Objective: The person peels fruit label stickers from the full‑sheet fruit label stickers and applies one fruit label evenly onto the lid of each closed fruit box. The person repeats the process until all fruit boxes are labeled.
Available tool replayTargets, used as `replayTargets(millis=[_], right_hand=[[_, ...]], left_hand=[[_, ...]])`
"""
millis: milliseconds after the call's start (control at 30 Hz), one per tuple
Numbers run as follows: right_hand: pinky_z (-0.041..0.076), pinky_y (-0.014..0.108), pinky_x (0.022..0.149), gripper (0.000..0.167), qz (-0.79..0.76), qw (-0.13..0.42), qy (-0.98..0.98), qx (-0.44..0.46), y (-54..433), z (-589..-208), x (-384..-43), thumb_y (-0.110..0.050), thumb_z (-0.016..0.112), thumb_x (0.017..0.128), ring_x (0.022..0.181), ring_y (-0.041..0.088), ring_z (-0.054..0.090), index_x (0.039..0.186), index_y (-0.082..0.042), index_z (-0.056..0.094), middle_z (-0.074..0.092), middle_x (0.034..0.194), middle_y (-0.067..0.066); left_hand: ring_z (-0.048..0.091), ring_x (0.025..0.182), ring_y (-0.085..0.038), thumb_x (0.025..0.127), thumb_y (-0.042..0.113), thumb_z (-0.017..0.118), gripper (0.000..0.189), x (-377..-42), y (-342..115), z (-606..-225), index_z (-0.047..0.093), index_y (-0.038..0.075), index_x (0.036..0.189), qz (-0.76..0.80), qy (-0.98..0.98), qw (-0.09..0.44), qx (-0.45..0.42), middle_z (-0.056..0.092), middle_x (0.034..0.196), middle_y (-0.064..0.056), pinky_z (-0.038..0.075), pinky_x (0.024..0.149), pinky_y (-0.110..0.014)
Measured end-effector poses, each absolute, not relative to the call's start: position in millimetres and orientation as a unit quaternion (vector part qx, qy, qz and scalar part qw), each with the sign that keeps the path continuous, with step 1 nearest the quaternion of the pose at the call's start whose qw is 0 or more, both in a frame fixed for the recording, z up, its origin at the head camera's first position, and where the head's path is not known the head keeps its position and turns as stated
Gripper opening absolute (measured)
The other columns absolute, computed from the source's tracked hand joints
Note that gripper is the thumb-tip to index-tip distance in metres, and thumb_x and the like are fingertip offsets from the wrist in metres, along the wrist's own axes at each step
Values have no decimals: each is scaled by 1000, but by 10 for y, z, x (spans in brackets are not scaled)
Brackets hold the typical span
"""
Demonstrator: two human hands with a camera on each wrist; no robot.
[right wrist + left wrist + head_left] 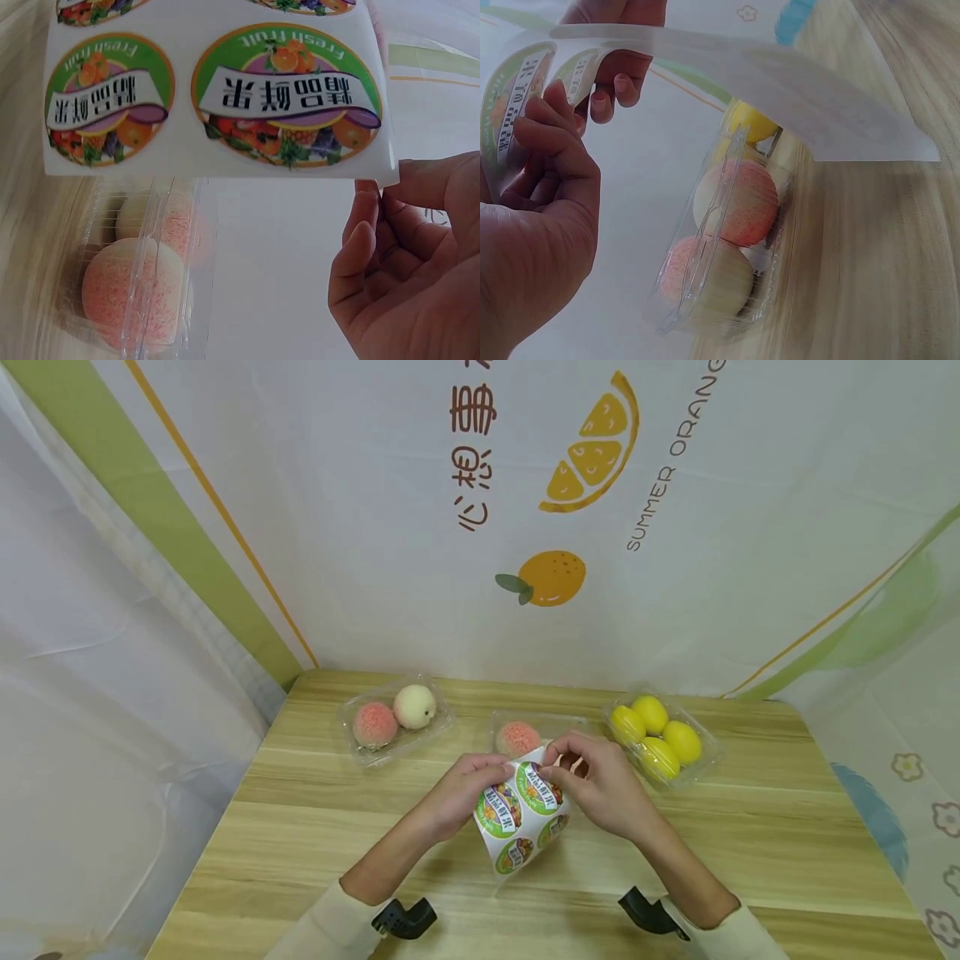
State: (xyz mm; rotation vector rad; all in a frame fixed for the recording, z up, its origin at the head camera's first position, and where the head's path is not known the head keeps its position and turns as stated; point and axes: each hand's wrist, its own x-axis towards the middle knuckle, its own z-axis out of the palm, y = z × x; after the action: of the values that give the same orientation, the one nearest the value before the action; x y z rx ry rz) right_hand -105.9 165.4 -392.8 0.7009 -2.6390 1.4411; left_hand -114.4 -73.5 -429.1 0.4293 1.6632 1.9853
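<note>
A white sheet of round fruit stickers [534, 818] is held above the table in front of me, its lower part curling down. My left hand [459, 789] pinches the sheet's left edge between thumb and fingers. At its top right corner, my right hand [606, 787] pinches the edge with thumb and index finger, the other fingers curled. The right wrist view shows green round labels [286, 96] marked "Fresh fruit". Just behind the sheet lies a clear plastic box with a pink peach [517, 738], partly hidden by the sheet and hands.
On the wooden table [300, 843], a clear box [390, 756] with two peaches stands back left. Another clear box at the back right holds several yellow lemons [682, 742]. A printed white curtain [390, 527] hangs behind the table.
</note>
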Motion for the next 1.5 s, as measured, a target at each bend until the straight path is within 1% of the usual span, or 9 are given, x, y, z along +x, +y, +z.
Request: replayTargets(millis=[233,333,533,633,800,1100,1267,1433,1500], right_hand=[[53,29,66,10,471,25,-855,216,1647,-3907,-1054,-5,84,95,76,16,61,98,-9,76,66,84,-5],[52,28,65,10,471,22,-855,216,1645,-3906,-1052,-6,85,95,75,16,60,99,-9,76,65,83,-6],[53,29,66,12,473,18,-852,221,1641,-3911,-1053,-4,84,95,76,16,61,97,-11,74,64,85,-5],[54,29,67,15,471,14,-854,221,1634,-3911,-1053,-2,83,96,78,16,61,95,-13,73,65,86,-6],[54,29,68,16,468,11,-855,222,1626,-3905,-1050,-1,83,96,79,17,61,94,-14,73,66,88,-6],[57,32,70,18,479,26,-843,243,1647,-3905,-1061,-1,82,97,84,18,63,92,-16,72,70,103,-2],[56,31,70,19,481,32,-842,243,1660,-3903,-1062,-1,83,97,86,20,62,92,-16,72,68,110,0],[55,29,69,20,482,40,-843,237,1669,-3889,-1055,1,84,96,86,20,61,92,-16,72,67,110,1],[55,29,67,20,483,39,-843,234,1674,-3883,-1051,1,83,96,80,18,61,93,-16,72,68,104,-1]], left_hand=[[72,76,-9,112,15,45,46,-1142,-747,-4294,60,-22,135,726,618,250,168,76,91,0,59,68,-23],[72,76,-9,112,14,46,45,-1140,-749,-4296,61,-21,136,722,623,245,173,76,91,0,59,69,-23],[72,75,-10,114,16,47,44,-1139,-749,-4295,64,-21,132,714,633,241,181,76,90,-1,59,68,-23],[71,74,-10,115,17,47,44,-1143,-750,-4300,65,-21,126,709,638,238,182,75,89,-1,58,68,-23],[70,73,-9,115,18,48,44,-1153,-746,-4307,67,-21,121,709,641,239,173,74,87,0,57,67,-23],[71,72,-10,114,19,49,44,-1162,-732,-4292,69,-20,117,710,642,242,158,75,85,-2,58,66,-23],[71,72,-11,114,18,50,42,-1176,-722,-4296,70,-19,116,713,641,242,147,75,85,-3,58,66,-23],[71,72,-10,114,17,49,42,-1178,-722,-4297,69,-19,117,718,637,244,138,75,86,-3,58,65,-23],[71,72,-10,114,17,49,42,-1174,-722,-4293,69,-19,117,720,636,244,134,74,85,-3,58,64,-23]])
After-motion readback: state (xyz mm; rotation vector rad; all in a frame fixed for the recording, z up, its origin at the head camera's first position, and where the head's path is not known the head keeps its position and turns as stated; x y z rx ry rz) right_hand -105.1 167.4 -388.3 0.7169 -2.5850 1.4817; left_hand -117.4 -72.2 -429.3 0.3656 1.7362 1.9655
